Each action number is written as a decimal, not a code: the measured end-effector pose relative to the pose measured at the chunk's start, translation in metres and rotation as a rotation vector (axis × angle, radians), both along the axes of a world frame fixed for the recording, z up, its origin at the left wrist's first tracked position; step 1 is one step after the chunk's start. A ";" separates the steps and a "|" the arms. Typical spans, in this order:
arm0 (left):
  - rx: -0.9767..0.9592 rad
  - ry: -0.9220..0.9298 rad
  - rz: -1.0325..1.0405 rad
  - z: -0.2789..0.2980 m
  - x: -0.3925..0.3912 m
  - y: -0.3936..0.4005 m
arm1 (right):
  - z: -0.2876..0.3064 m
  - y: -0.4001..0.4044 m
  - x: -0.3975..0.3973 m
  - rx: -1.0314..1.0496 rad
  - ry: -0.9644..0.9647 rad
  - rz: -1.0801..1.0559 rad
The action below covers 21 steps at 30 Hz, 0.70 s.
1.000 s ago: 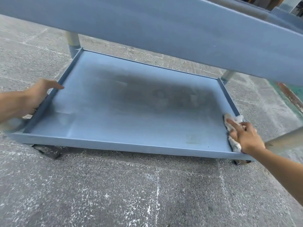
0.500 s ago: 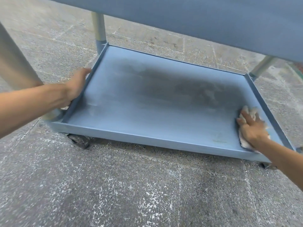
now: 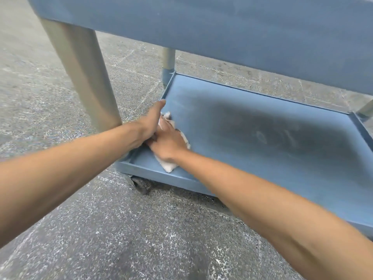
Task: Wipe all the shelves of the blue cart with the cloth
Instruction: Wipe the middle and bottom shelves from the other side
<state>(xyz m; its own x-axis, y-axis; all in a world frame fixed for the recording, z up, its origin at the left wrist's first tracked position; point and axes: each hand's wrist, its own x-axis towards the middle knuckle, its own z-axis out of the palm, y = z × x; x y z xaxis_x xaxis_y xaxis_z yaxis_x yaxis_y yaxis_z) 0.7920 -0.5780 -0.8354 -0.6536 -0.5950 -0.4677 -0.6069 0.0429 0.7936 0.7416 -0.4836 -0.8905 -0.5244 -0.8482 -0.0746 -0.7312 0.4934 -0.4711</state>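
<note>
The blue cart's bottom shelf (image 3: 262,150) is a shallow tray with a dark, smudged patch across its middle. My right hand (image 3: 167,142) lies flat on the whitish cloth (image 3: 169,167) and presses it onto the shelf floor at the near left corner. Directly beside it, my left hand (image 3: 150,122) holds the shelf's left rim, its thumb lying along the top edge. The two hands touch each other. The underside of the upper shelf (image 3: 222,27) spans the top of the view.
A thick grey post (image 3: 84,77) stands at the cart's near left corner, just left of my left arm. A thinner post (image 3: 168,61) rises at the far left corner. A black caster (image 3: 142,185) sits under the near corner. Speckled concrete floor (image 3: 121,239) surrounds the cart.
My right hand has swept the cloth from the shelf's right side across to the near left corner, next to my left hand. My view has moved left and closer.
</note>
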 end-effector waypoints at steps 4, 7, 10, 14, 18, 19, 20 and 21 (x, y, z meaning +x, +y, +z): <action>-0.002 -0.066 0.001 0.003 0.002 0.001 | -0.003 -0.005 0.009 -0.013 -0.004 -0.020; -0.120 -0.165 -0.070 -0.004 0.000 0.012 | -0.006 -0.001 0.010 0.038 -0.011 -0.081; -0.319 -0.312 -0.003 -0.014 -0.003 0.035 | -0.006 0.009 0.013 0.073 -0.043 -0.099; -0.393 -0.277 -0.056 -0.023 -0.003 0.037 | 0.007 0.044 0.008 0.038 0.009 0.117; -0.536 -0.321 -0.146 -0.038 0.000 0.036 | 0.004 0.100 -0.003 0.053 0.077 0.132; -0.565 -0.355 -0.157 -0.041 0.000 0.037 | 0.002 0.115 -0.010 0.068 0.072 0.119; -0.588 -0.382 -0.162 -0.044 0.000 0.040 | 0.002 0.133 -0.019 0.088 0.074 0.102; -0.610 -0.394 -0.158 -0.047 0.000 0.042 | 0.001 0.152 -0.030 0.103 0.083 0.082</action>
<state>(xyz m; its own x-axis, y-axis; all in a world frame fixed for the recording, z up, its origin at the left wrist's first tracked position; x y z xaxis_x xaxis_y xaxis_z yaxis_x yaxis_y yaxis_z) 0.7915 -0.5364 -0.8828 -0.6054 -0.7366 -0.3017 -0.7915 0.5172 0.3256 0.7120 -0.3320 -0.8896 -0.4617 -0.8785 -0.1229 -0.8052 0.4732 -0.3574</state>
